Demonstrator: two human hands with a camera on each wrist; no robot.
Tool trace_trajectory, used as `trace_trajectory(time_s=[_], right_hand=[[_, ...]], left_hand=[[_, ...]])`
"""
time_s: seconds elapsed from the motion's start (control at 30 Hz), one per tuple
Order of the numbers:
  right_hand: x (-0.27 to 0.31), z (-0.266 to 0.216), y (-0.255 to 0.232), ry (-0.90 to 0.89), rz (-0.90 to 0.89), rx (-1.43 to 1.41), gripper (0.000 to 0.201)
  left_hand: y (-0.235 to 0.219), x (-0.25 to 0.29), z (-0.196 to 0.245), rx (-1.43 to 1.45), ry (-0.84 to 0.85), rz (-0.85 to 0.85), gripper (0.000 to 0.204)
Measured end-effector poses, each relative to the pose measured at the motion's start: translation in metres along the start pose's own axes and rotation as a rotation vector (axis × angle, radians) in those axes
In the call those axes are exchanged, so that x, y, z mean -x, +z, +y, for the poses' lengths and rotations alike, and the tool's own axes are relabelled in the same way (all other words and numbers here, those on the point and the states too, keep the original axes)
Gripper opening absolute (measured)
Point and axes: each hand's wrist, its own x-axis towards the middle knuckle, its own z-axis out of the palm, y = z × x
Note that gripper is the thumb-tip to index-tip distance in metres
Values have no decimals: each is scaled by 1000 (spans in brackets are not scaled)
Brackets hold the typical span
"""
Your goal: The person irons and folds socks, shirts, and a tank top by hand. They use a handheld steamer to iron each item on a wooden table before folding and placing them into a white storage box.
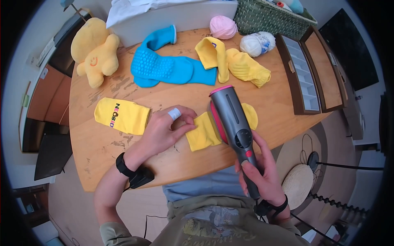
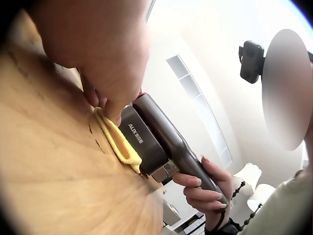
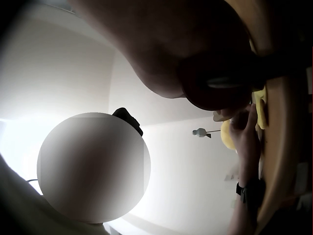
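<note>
My right hand [image 1: 266,174] grips the handle of a grey handheld garment steamer [image 1: 229,107] with a pink-edged head. The head lies across a yellow sock [image 1: 201,132] on the table and hides its middle; the rounded toe shows on the far side. At the sock's cuff, the thumb and fingers of my left hand [image 1: 161,129] pinch the fabric, and one finger wears a white wrap. In the left wrist view the steamer's flat side stands right beside the cuff [image 2: 120,142]. Left of that hand lies a second yellow sock [image 1: 123,116] with printed letters.
Blue socks [image 1: 172,67] and crumpled yellow socks [image 1: 248,67] lie farther back. A yellow plush toy [image 1: 96,53], pink yarn [image 1: 223,27], white yarn [image 1: 257,44] and an open compartment box [image 1: 301,74] stand around them. A white bin [image 1: 176,18] and green basket [image 1: 271,18] line the back.
</note>
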Motion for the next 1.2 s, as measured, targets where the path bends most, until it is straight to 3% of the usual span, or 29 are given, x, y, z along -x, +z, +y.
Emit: trace_trajectory(time_s=[0.47, 0.97, 1.2], right_hand=[[-9, 0, -45, -207, 357, -49, 67], [-20, -4, -72, -258, 398, -29, 68], [-12, -9, -55, -300, 408, 35, 73]], left_hand=[[-1, 0, 0, -23, -5, -21, 23], [0, 0, -2, -35, 75, -72, 29], [-1, -1, 0, -50, 180, -99, 30]])
